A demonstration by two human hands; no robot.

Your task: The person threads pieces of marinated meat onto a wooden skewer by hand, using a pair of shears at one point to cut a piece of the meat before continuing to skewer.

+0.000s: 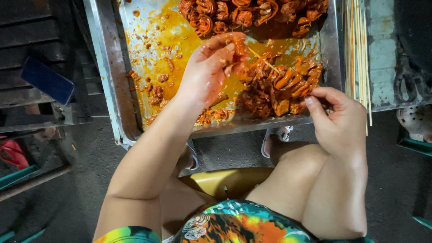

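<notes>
My left hand [211,67] is over a metal tray [108,67], its fingers pinching a small orange marinated meat piece [238,45]. A thin wooden skewer [263,60] runs from that piece down through several threaded meat pieces [288,81] toward my right hand [337,117]. My right hand is closed on the skewer's lower end at the tray's front right corner. A heap of loose marinated meat [252,13] lies at the tray's far side, in orange sauce.
A bundle of bare wooden skewers [357,49] lies right of the tray. A dark blue phone [47,81] rests on a crate at left. My knees, sandalled feet [274,139] and a yellow stool [225,180] are below the tray.
</notes>
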